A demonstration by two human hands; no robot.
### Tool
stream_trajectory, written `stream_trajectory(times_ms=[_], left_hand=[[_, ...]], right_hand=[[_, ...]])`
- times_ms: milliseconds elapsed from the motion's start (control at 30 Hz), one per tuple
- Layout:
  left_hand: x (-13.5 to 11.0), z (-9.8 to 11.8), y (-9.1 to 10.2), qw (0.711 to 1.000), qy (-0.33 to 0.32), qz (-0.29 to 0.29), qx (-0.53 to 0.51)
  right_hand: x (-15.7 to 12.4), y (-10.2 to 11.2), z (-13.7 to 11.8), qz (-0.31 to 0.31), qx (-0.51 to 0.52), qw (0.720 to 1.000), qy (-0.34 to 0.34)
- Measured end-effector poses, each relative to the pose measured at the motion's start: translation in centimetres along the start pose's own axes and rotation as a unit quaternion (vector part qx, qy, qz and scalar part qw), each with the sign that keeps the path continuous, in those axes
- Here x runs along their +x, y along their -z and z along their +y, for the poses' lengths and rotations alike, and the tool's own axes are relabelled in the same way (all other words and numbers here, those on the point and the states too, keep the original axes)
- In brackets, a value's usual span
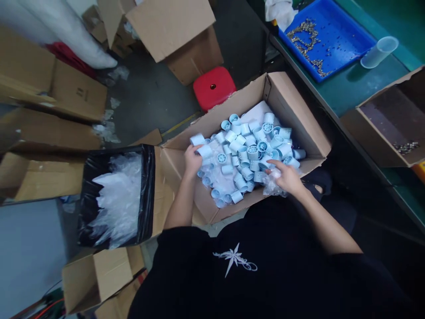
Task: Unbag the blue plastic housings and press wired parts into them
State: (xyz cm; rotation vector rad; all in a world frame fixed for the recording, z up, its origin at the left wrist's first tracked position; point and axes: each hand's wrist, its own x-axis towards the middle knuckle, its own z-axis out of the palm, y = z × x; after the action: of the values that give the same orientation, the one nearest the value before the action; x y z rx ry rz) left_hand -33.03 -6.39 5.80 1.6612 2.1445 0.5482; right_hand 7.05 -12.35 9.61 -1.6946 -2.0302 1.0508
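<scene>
A large cardboard box (299,115) holds a heap of light blue, short plastic cylinders (244,153), some showing spoked ends. At the box's left side, my left hand (193,160) is closed around a light blue cylinder (205,152); another cylinder (196,139) sits just above the fingers. Over the near right part of the heap, my right hand (288,178) grips a crumpled clear plastic bag (272,185), its index finger pointing out across the cylinders. Parts of its other fingers are hidden by the bag.
Left of the box, a bin lined with black plastic (148,195) is filled with clear bags. A red stool (214,86) stands behind. On the green bench (345,95) are a blue tray (345,31) with small metal parts, a translucent cup (378,52) and an open carton (375,128).
</scene>
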Motion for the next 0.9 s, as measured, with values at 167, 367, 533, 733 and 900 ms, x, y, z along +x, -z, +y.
stream_trajectory(times_ms=[167,367,533,733,900], left_hand=[[-7.3,6.0,1.1,0.964,-0.157,0.098,-0.189],[-9.9,9.3,-1.1,0.945,-0.200,0.077,-0.248],[-9.5,7.7,-3.5,0.892,-0.028,0.124,-0.434],[-8.6,9.0,-3.4,0.794,0.067,0.072,-0.599],[-7.7,10.9,-1.2,0.795,0.071,0.013,-0.602]], right_hand=[[4.7,-1.5,-7.8,0.018,0.281,0.956,0.078],[7.3,-0.3,-9.9,0.056,0.382,0.920,0.067],[6.5,3.5,-6.7,0.164,0.167,0.962,0.143],[6.0,3.8,-4.7,0.245,0.159,0.953,0.081],[3.8,4.4,-3.3,0.283,0.240,0.925,0.086]])
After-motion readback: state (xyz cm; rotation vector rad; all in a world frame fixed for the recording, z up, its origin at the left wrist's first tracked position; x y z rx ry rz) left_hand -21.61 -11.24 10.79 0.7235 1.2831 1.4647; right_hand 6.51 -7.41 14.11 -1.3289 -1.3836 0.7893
